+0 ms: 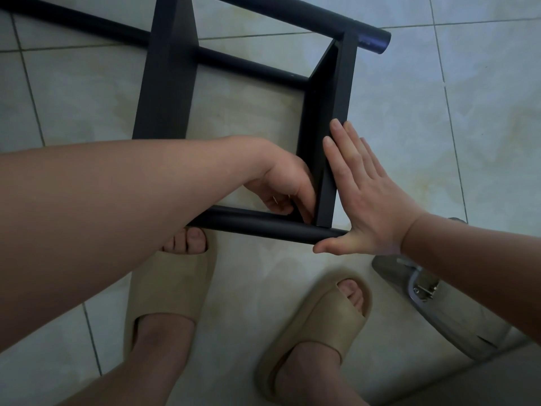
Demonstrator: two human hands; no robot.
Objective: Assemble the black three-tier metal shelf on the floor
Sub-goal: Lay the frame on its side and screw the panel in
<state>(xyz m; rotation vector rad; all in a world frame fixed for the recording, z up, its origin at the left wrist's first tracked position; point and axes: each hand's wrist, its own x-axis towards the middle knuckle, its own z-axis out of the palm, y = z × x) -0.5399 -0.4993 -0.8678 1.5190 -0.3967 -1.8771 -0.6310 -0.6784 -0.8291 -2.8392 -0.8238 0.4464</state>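
Observation:
The black metal shelf frame lies on its side on the tiled floor. Its end shelf panel (329, 106) stands on edge between a near round pole (257, 225) and a far pole (322, 22). A second panel (167, 80) crosses further left. My left hand (285, 186) reaches inside the corner where the end panel meets the near pole, fingers curled and pinched there; what they hold is hidden. My right hand (363, 194) lies flat with fingers spread against the outer face of the end panel, thumb under the near pole's end.
My two feet in beige slides (169, 288) (319, 326) stand just in front of the near pole. A grey metal-framed object (433, 306) lies on the floor at lower right. Pale floor tiles surround the frame.

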